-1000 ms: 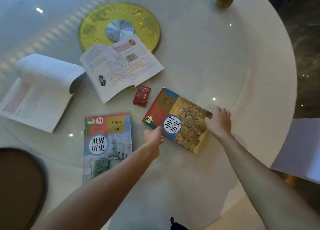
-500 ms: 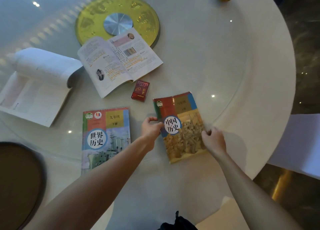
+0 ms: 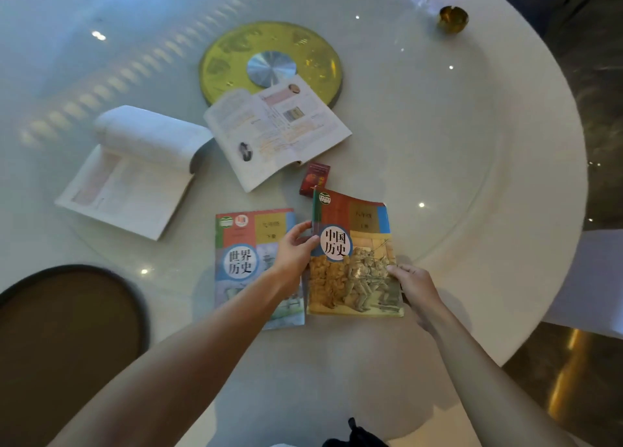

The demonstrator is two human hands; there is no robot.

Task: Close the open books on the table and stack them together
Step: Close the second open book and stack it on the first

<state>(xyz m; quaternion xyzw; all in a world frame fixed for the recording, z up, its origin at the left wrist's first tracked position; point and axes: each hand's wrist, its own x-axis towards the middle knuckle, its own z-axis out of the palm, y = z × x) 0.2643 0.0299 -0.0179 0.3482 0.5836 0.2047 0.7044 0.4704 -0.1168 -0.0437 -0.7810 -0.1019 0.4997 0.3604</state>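
Note:
A closed orange-and-tan history book (image 3: 357,268) is lifted a little off the table, its left edge over the right edge of a closed blue-and-red history book (image 3: 242,254) lying flat. My left hand (image 3: 295,254) grips the orange book's spine side and my right hand (image 3: 413,286) holds its lower right edge. Farther back lie two open books: one with printed pages (image 3: 276,133) near the middle, and a thick white one (image 3: 135,170) at the left with its pages curled over.
A small red box (image 3: 315,179) lies just behind the held book. A round gold turntable base (image 3: 269,62) sits mid-table, a small gold bowl (image 3: 452,18) at the far right. A brown round seat (image 3: 64,338) is at the lower left, a white chair (image 3: 593,278) at the right.
The orange book has been turned upright and carried left and toward me, from lying askew to overlapping the blue book's right edge. Both hands moved with it.

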